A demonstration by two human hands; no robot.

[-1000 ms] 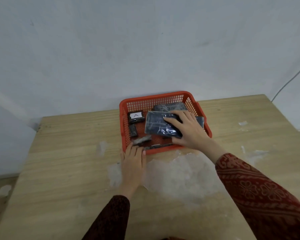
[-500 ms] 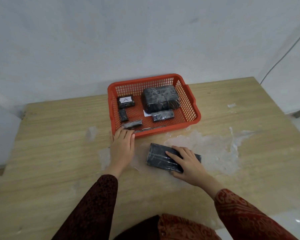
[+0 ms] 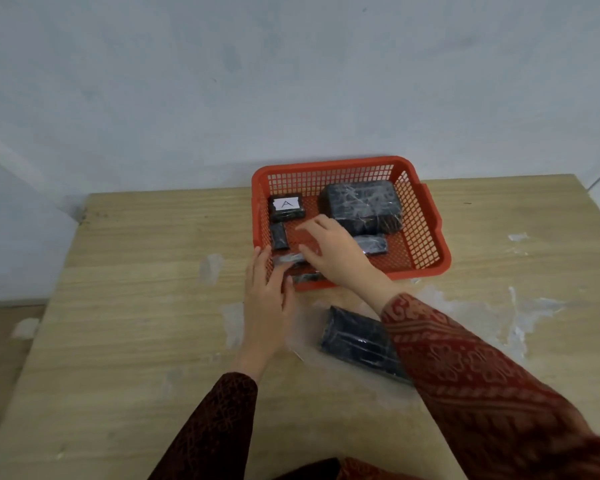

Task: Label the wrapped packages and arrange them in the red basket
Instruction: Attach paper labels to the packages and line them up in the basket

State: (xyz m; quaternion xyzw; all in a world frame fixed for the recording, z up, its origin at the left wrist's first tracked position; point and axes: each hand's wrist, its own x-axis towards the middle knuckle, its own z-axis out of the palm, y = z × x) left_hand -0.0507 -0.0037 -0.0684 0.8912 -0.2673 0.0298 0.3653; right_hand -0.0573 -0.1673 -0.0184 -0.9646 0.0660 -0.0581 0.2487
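Observation:
The red basket (image 3: pixel 426 233) stands at the table's far edge. Inside lie a package labelled "A" (image 3: pixel 286 206), a large black wrapped package (image 3: pixel 361 204), a narrow small one (image 3: pixel 278 236), a medium one (image 3: pixel 373 244) and a small silvery one (image 3: pixel 289 259) at the front. A flat dark wrapped package (image 3: pixel 354 341) lies on the table in front of the basket, partly under my right sleeve. My left hand (image 3: pixel 267 299) rests flat against the basket's front left corner. My right hand (image 3: pixel 333 251) reaches into the basket's front left part, fingers spread, thumb touching the silvery package.
The wooden table (image 3: pixel 136 306) carries patches of clear plastic film (image 3: pixel 482 317) in front of and to the right of the basket. A pale wall rises right behind the basket. The table's left edge drops to the floor.
My right hand let go of the flat dark package, left it on the table and moved forward into the basket. My left hand stayed at the basket's front corner.

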